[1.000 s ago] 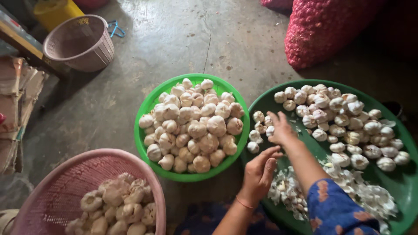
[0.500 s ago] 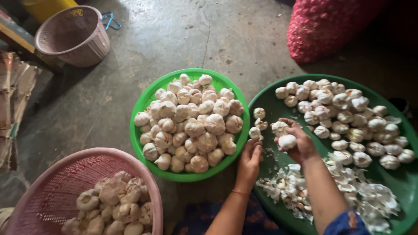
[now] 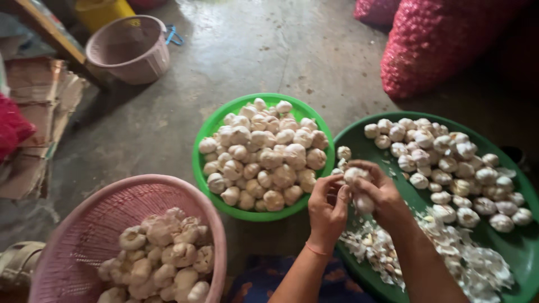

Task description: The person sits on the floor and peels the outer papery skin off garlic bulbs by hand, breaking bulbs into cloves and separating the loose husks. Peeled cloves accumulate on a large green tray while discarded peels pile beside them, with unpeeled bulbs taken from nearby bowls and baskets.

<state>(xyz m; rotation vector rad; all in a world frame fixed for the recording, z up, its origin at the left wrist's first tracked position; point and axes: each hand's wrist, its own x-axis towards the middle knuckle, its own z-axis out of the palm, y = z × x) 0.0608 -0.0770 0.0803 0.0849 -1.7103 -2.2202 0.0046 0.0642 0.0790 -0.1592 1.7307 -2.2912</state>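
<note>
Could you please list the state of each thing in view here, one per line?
Left hand: gripping the garlic bulb.
Right hand: gripping the same bulb.
Garlic bulb: held over the tray.
Green bowl: heaped full.
Dark green tray: part filled, skins piled.
Pink basket: part filled.
Pink bucket: upright.

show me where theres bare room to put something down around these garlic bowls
Bare concrete floor lies open between the empty pink basket, the light green bowl and the red mesh sack. A smaller patch sits left of that bowl. The bowl is heaped full; the dark green tray and the pink basket of garlic are crowded, and both hands work at the tray's edge.
</note>
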